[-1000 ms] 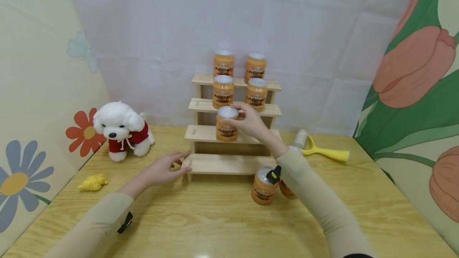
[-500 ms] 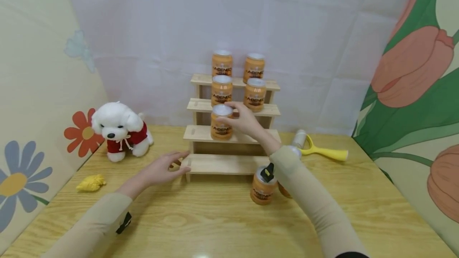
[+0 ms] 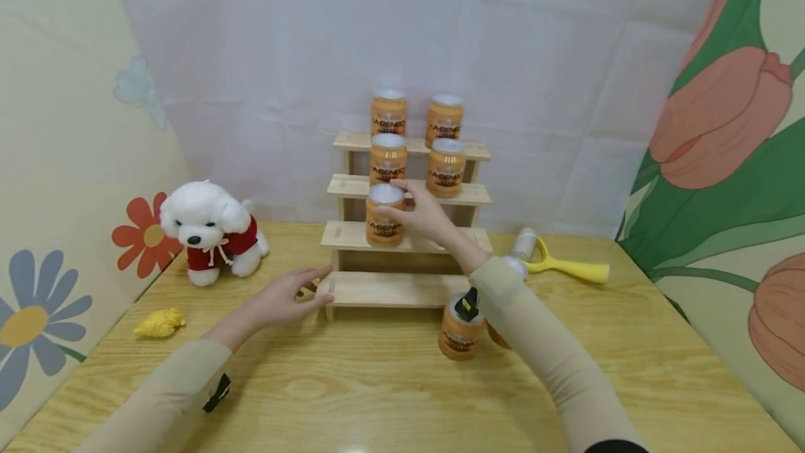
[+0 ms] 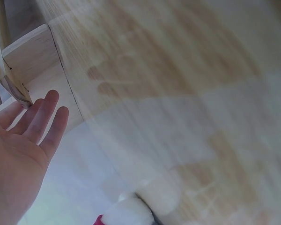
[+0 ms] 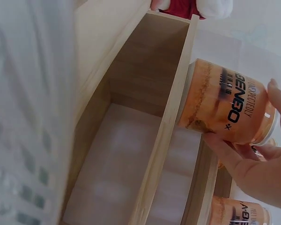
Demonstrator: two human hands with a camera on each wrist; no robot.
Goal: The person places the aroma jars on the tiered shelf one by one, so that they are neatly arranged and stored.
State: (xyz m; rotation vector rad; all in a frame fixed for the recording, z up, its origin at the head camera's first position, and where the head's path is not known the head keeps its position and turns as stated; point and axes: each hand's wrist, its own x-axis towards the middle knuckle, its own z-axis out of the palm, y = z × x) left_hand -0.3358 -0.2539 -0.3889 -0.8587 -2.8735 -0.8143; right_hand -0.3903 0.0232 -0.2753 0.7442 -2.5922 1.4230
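Note:
In my right hand [image 3: 424,215] I grip an orange can [image 3: 384,222] with a silver top, fingers and thumb around its upper part. It stands upright at the left half of the third step down of a wooden tiered shelf [image 3: 390,288]. The right wrist view shows the can [image 5: 227,102] with its base at the board's edge and the hand [image 5: 257,164] around it. My left hand [image 3: 286,297] touches the left end of the lowest step, fingers fairly straight; in the left wrist view the hand [image 4: 25,140] lies at the shelf's corner.
Two cans stand on the top step and two on the second, one being a can [image 3: 446,168] at right. Before the shelf stands a can [image 3: 459,331], another partly behind my sleeve. A plush dog [image 3: 216,229], yellow bundle [image 3: 160,324] and yellow-handled lint roller [image 3: 566,268] lie around.
My right hand has slid the can leftward along the third step, most of it in the first half second. The left hand stays at the shelf's left end.

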